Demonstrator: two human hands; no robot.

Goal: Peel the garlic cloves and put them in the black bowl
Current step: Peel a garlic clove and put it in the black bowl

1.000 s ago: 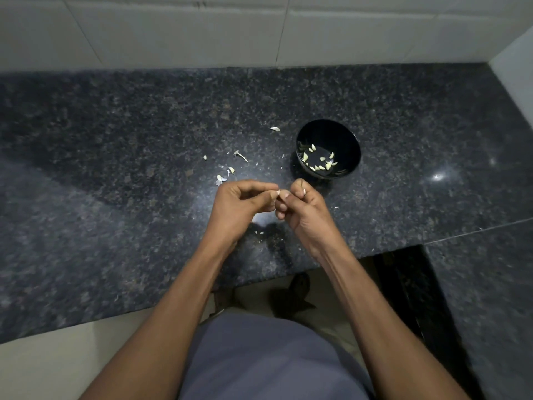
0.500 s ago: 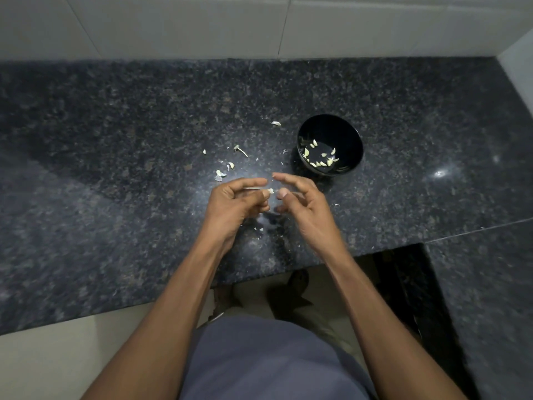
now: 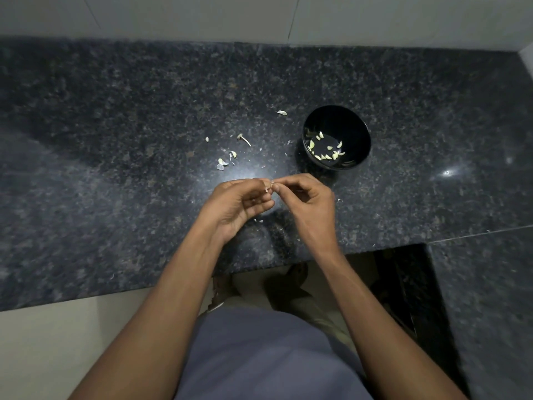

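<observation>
One dark speckled stone counter (image 3: 115, 140) lies beneath two hands. The left hand (image 3: 239, 204) and right hand (image 3: 310, 204) meet fingertip to fingertip, both with fingers curled, together pinching one small pale garlic clove (image 3: 268, 188) between them. One black bowl (image 3: 354, 134) stands beyond the right hand's fingers, apart from them, and holds roughly a dozen peeled cloves (image 3: 326, 151); the exact count cannot be made out. Beyond the left hand's fingers lie one thin stem (image 3: 244, 138) and a scatter of about eight pale skin scraps (image 3: 223, 164), none touching the fingers.
</observation>
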